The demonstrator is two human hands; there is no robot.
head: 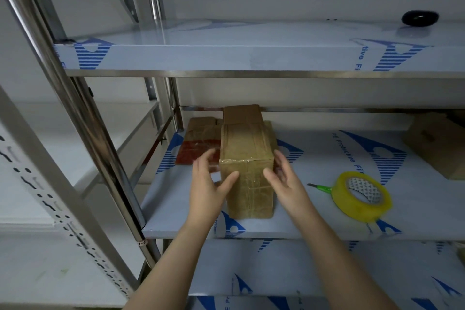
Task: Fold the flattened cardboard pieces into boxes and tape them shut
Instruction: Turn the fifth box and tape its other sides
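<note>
Both forearms reach in from below toward the middle shelf, w/ the left hand and right hand flanking the box, one per side. Fingers on both are spread and loose, not curled round anything. Thumbs lie over the front face, but can't tell if they press. Box stands near the shelf's front edge, seams covered in clear tape, a flap upright at its far end; prob. set close so both hands get at it. Tape roll lies flat to the right w/ a green cutter touching it, in easy reach for another strip. Flat cardboard lies behind-left of the box, prob. next in line.
</note>
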